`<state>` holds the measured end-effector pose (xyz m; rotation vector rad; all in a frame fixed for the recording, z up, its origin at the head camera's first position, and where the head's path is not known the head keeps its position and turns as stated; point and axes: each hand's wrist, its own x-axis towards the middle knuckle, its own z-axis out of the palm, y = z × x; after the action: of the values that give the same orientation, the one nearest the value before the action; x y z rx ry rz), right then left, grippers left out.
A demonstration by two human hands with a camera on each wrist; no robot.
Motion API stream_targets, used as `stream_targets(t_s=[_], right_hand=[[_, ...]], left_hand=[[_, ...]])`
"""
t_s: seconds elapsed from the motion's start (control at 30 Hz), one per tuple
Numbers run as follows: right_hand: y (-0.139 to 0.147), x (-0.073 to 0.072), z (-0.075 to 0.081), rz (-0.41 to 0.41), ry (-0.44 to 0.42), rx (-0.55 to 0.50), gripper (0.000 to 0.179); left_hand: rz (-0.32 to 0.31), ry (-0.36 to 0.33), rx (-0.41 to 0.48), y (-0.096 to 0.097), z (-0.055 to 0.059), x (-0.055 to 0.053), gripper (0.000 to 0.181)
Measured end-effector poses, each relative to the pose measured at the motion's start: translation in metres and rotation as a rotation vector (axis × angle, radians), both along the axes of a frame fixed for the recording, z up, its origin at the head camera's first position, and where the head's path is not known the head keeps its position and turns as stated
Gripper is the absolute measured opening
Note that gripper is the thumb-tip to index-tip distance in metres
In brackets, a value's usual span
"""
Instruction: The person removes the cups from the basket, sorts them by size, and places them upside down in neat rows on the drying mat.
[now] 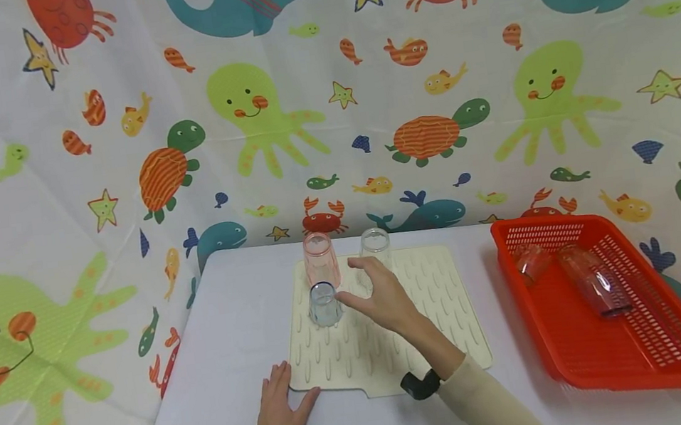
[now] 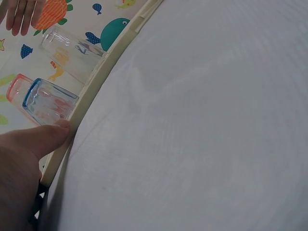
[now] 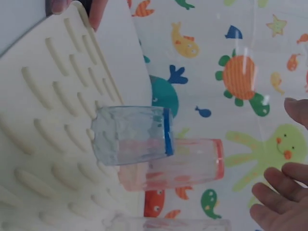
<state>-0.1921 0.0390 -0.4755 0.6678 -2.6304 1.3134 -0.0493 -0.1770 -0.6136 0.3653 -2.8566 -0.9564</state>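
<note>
Three glasses stand upright on a cream ribbed drying mat (image 1: 450,306): a small blue-rimmed glass (image 1: 325,309), a tall pink-rimmed glass (image 1: 321,262) behind it, and a tall clear glass (image 1: 373,240) to the right. Over the mat, my right hand (image 1: 384,298) has its thumb and fingers spread apart, holding nothing. Its thumb is near the small glass; in the right wrist view a gap separates that hand (image 3: 284,197) from the glasses. My left hand (image 1: 279,414) rests at the mat's front left corner, its thumb touching the edge in the left wrist view.
On the right sits a red plastic basket (image 1: 525,317) with a small pinkish glass (image 1: 532,262) and a larger one (image 1: 595,279) lying on their sides. A white cloth (image 1: 225,314) covers the table. Behind hangs a sea-animal curtain (image 1: 330,135).
</note>
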Motion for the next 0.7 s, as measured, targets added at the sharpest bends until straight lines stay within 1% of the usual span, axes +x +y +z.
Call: stream_targets(t_s=[0.27,0.5,0.57,0.7], right_hand=[[0.019,-0.003,0.017,-0.052,-0.012,0.015,0.067],[0.043,-0.006,0.028,-0.079,0.064,0.002,0.067],[0.051,-0.007,0.03,-0.09,0.074,0.001,0.067],[0.065,-0.008,0.036,-0.116,0.077,0.0,0.067]], left_hand=[[0.009,-0.005,-0.013,0.001,0.001,0.0,0.084],[0.018,0.016,-0.008,0.001,-0.001,0.0,0.085],[0.02,0.027,-0.008,0.002,-0.001,0.0,0.085],[0.026,0.073,-0.022,0.002,-0.004,0.0,0.084]])
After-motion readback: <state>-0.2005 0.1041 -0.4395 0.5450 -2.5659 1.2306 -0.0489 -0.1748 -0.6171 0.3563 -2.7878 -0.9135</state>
